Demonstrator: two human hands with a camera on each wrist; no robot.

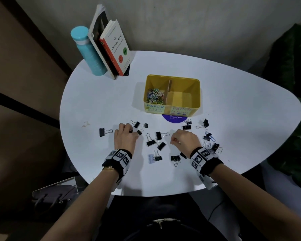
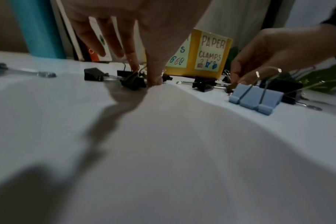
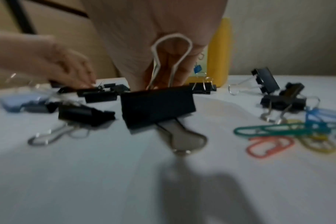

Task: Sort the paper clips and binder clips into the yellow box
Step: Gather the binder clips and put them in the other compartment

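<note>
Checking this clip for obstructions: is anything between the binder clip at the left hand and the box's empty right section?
Nothing visible blocks it. The left hand pinches a small binder clip; only low clips lie on the table before the yellow box, whose top is open.

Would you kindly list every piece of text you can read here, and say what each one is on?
"PAPER CLAMPS": right label on the yellow box.
"PAPER", then partly blurred "LIPS": left label.
"The Decision Book": white book; its smaller print is unreadable.
"Let's keep our", upside down: purple sticker; the rest is hidden.
</note>
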